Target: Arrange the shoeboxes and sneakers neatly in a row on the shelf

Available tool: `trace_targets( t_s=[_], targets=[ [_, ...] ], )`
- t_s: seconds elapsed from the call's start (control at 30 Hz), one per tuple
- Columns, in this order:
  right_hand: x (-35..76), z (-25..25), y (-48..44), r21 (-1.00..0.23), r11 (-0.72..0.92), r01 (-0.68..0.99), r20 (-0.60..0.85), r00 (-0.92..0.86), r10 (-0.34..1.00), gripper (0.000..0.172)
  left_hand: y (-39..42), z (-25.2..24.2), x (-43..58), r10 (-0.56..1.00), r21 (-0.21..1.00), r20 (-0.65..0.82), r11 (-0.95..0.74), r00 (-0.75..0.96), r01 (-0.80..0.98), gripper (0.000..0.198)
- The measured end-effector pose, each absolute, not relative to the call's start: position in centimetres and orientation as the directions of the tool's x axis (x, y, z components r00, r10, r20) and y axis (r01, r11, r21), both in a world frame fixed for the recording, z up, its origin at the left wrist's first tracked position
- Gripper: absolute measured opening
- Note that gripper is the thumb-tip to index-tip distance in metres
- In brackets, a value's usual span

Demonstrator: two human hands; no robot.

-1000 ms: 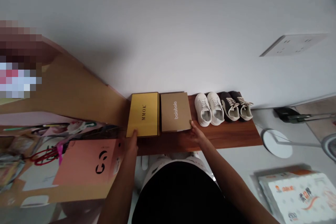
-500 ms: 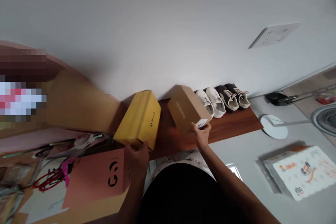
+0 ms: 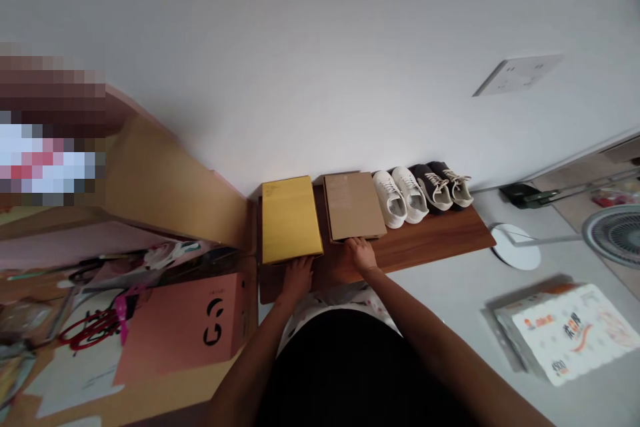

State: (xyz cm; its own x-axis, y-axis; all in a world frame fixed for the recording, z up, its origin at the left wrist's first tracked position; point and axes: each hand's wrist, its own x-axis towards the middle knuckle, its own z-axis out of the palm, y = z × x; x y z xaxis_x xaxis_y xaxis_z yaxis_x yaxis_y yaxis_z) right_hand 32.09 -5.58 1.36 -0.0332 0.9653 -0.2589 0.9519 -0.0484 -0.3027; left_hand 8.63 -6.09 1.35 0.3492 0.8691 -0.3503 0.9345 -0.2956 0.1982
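Note:
A yellow shoebox (image 3: 291, 220) lies flat on a reddish-brown wooden board (image 3: 430, 240) against the wall. My left hand (image 3: 299, 275) touches its near side, fingers stretched out and apart. To its right, across a narrow gap, lies a brown cardboard shoebox (image 3: 354, 205). The fingers of my right hand (image 3: 361, 253) rest on that box's near edge without wrapping round it; their tips are partly hidden. A pair of white sneakers (image 3: 400, 197) stands close beside the brown box, and a pair of black sneakers (image 3: 443, 187) is next to them.
At lower left, a pink box (image 3: 180, 330) and red cords (image 3: 90, 330) lie on a cluttered surface. A tan panel (image 3: 170, 180) rises left of the board. On the right floor are a tissue pack (image 3: 570, 333), a white round base (image 3: 516, 247) and a fan (image 3: 615, 233).
Both shoeboxes, tilted and gripped before, now lie flat and squared on the board. My hands have loosened and sit at their near sides. The view has shifted slightly.

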Motion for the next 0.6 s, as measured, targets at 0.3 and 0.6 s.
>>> trace_targets(
  t_s=[0.3, 0.6],
  targets=[
    [33.3, 2.4, -3.8, -0.335, -0.025, 0.942, -0.318, -0.088, 0.944, 0.033, -7.9, 1.5, 10.0, 0.886, 0.227, -0.363, -0.216, 0.288, 0.950, 0.056],
    [43.3, 4.1, -7.2, -0.636, -0.139, 0.759, -0.105, 0.093, 0.990, 0.036, -9.8, 3.4, 15.7, 0.915, 0.301, -0.399, 0.072, 0.057, 0.951, 0.056]
  ],
)
